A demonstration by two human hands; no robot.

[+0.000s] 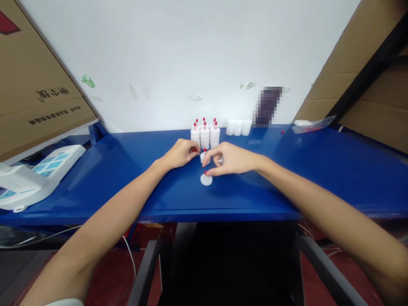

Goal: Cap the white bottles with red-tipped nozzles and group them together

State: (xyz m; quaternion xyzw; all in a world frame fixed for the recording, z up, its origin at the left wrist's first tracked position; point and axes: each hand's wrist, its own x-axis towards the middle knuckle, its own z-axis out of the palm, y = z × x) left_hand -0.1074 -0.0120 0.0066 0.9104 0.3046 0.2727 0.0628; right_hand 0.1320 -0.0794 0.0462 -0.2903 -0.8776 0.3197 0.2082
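My left hand [183,153] is curled on the blue table, its fingers closed around a small red cap [194,150] that shows partly at the fingertips. Beside it my right hand [232,158] hovers with thumb and forefinger apart in a C shape. A white round lid [206,180] with a red tip lies just below, the thumb touching or almost touching that tip. Between the hands stands a small white piece [203,157] with a red tip, partly behind my right forefinger. White squeeze bottles [205,137] with red-tipped nozzles stand in rows right behind my hands.
Several white bottles without nozzles [237,127] stand by the wall. A clear plastic bag [314,125] lies at the far right of the blue table [121,170]. A white device with blue keys [47,170] sits at left, below a large cardboard box [41,93].
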